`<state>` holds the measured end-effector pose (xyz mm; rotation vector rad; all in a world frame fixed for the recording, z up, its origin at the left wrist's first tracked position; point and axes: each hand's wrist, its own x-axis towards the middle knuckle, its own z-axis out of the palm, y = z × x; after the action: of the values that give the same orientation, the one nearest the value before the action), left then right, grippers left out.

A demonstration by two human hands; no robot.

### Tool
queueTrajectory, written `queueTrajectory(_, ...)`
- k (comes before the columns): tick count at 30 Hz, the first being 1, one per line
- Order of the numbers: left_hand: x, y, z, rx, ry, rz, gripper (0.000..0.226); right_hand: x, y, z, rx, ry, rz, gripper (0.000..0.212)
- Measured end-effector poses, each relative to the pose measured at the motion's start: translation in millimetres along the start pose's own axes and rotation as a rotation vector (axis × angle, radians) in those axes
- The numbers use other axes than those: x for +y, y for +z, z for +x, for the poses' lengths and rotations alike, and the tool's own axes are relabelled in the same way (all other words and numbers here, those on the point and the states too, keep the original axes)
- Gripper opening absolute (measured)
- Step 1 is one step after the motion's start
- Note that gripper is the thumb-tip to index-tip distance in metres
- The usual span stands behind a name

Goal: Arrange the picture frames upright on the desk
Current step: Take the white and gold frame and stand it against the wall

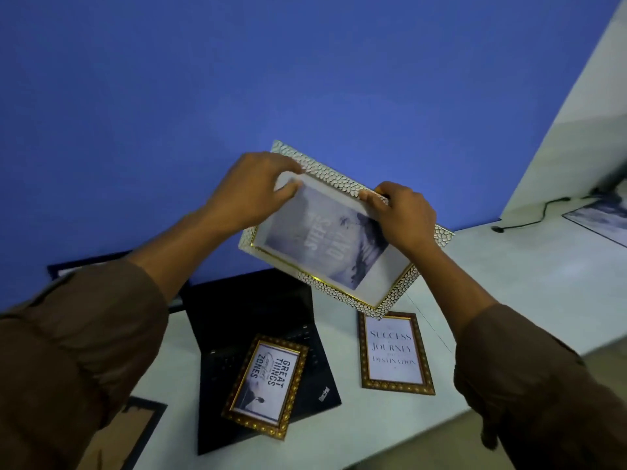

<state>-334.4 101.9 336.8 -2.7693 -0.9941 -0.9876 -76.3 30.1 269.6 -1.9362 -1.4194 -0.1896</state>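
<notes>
Both hands, left hand [252, 189] and right hand [403, 217], grip the white frame [342, 239] aloft (readying it to stand). Two gold frames [264, 385] lie flat at six o'clock.

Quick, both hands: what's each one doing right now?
Left hand: closed on the top corner of the white pebbled frame, held above the desk.
Right hand: gripping the same frame's upper edge.

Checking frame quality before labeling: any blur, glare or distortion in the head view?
Head view: dim, bluish cast; wide-angle bend along the desk edge; the held white frame print is soft, unreadable; slight sheen on its gold inner rim. Both hands are reasonably sharp; text on the two flat gold frames is legible.
</notes>
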Motion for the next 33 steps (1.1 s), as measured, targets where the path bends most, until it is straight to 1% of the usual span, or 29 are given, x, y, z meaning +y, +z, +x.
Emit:
queueTrajectory(3, -9.6, 36.2, -2.3, -0.021, -0.086, -0.102, 0.034, 33.1, 7.9, 27.8, 0.029, 0.156, 0.098, 0.057)
queueTrajectory(5, -16.0, 65.6, 1.0, -0.106, -0.190, -0.158, 0.028, 54.0, 16.8, 47.8, 0.033, 0.243, 0.176, 0.057)
queueTrajectory(7, -19.5, 96.0, 10.5, -0.239, -0.316, -0.127, 0.025, 75.3, 30.2, 70.2, 0.019, 0.311, 0.252, 0.058)
queueTrajectory(10, -33.7, 156.3, 31.9, -0.394, -0.571, -0.156, 0.038, 112.2, 55.6, 110.7, -0.012, 0.365, 0.385, 0.059)
queueTrajectory(12, -44.5, 195.5, 46.8, -0.466, -0.704, -0.293, 0.049, 134.6, 73.0, 132.0, -0.031, 0.391, 0.506, 0.056)
queueTrajectory(13, -48.1, 219.6, 56.6, -0.490, -0.777, -0.405, 0.049, 152.2, 85.9, 144.9, -0.061, 0.409, 0.571, 0.054)
queueTrajectory(15, -49.9, 246.0, 66.2, -0.497, -0.892, -0.603, 0.038, 173.2, 104.3, 154.1, -0.092, 0.414, 0.635, 0.052)
queueTrajectory(18, -55.6, 288.7, 94.0, -0.443, -0.989, -0.700, 0.028, 213.2, 140.1, 175.0, -0.166, 0.393, 0.679, 0.047)
queueTrajectory(21, -63.5, 320.5, 106.0, -0.400, -1.066, -0.671, 0.026, 249.4, 180.9, 178.7, -0.267, 0.391, 0.722, 0.048)
queueTrajectory(23, -66.2, 341.0, 108.2, -0.392, -1.141, -0.650, 0.022, 269.1, 210.1, 179.9, -0.344, 0.389, 0.715, 0.042)
queueTrajectory(25, -70.3, 358.4, 106.7, -0.390, -1.198, -0.577, 0.007, 283.8, 236.0, 180.4, -0.415, 0.335, 0.662, 0.035)
queueTrajectory(26, -75.3, 368.7, 105.0, -0.378, -1.222, -0.530, 0.008, 291.2, 248.2, 180.4, -0.457, 0.301, 0.632, 0.032)
queueTrajectory(28, -85.9, 386.0, 100.9, -0.382, -1.266, -0.437, 0.021, 304.9, 270.0, 181.0, -0.535, 0.247, 0.609, 0.032)
queueTrajectory(29, -90.4, 392.8, 99.1, -0.383, -1.277, -0.396, 0.018, 311.5, 280.1, 181.3, -0.564, 0.224, 0.614, 0.033)
queueTrajectory(31, -100.0, 408.0, 94.0, -0.387, -1.258, -0.311, 0.003, 324.3, 299.1, 181.7, -0.620, 0.190, 0.598, 0.030)
queueTrajectory(33, -105.9, 419.1, 93.0, -0.398, -1.234, -0.236, 0.017, 333.0, 313.0, 183.8, -0.667, 0.178, 0.575, 0.025)
